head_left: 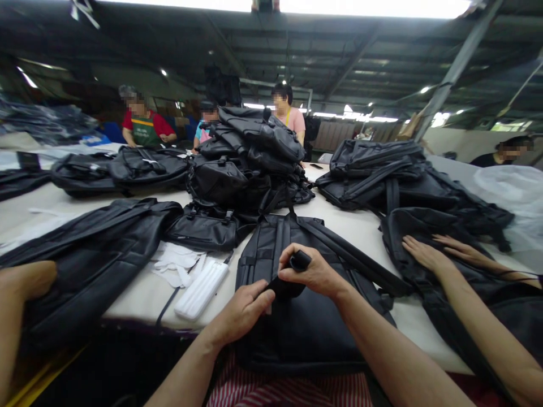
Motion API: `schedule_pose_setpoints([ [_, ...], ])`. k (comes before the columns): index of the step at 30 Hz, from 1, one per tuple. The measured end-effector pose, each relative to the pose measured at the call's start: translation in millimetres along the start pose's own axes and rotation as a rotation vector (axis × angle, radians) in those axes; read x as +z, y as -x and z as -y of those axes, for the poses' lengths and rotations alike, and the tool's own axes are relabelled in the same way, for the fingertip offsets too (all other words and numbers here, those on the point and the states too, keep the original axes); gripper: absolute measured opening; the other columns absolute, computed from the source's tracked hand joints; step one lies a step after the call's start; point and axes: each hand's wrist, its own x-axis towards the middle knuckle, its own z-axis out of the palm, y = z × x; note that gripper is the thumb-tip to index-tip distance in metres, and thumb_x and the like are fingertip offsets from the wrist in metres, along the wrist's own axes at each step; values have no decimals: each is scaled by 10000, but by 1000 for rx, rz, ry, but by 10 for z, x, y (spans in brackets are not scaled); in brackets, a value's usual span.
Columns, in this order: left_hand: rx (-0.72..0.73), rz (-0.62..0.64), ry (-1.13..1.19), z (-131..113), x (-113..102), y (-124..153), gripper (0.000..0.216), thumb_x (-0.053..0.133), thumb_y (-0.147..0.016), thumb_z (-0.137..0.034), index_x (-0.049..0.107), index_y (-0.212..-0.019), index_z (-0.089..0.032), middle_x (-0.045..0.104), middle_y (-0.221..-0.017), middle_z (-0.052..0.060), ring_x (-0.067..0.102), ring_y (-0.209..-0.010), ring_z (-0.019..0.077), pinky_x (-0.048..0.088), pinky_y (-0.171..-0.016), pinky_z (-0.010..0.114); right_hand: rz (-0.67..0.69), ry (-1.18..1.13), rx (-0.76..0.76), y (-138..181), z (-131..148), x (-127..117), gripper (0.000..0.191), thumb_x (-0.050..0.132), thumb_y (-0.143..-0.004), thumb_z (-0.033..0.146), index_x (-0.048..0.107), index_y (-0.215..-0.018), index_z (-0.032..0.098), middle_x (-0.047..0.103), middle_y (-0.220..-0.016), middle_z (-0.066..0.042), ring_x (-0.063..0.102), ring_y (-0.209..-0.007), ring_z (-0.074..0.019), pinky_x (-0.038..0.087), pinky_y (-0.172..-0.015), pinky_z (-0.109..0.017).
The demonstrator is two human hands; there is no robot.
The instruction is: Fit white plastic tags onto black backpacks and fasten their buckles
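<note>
A black backpack (297,316) lies flat in front of me on the white table (139,291), its straps running away from me. My right hand (311,271) is closed round a rolled black strap end (299,261) above the bag. My left hand (241,311) pinches the lower part of the same black strap (282,288). Both hands hover just over the bag's back panel.
A tall pile of black backpacks (250,164) stands mid-table, with more bags (382,175) to the right and left (93,254). A white ribbed object (201,289) and white cloth (176,263) lie near my left hand. A co-worker's hands (428,254) rest on a bag at right; another person's arm (21,288) is at left. People stand at the far side.
</note>
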Motion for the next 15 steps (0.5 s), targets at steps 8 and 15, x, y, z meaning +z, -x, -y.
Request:
schedule_pose_setpoints([
  [8,-143,125,332,-115,-17,-45,351,489,-803,-472,624,-854,-152,565,-543,-1,471,-476,115,355,-485,213,116,-40,-1,87,35,31,439,725,-628,311,557,-1019,201,611,-922,-10,577,-790,-133,454,-711,-254],
  [15,-90,5,427,60,8,220,295,484,-827,-416,616,-822,-151,607,-676,26,528,-632,133,405,-610,223,-26,-31,368,483,-293,125,313,641,-698,448,611,-790,150,617,-660,-13,565,-583,-122,418,-540,-230],
])
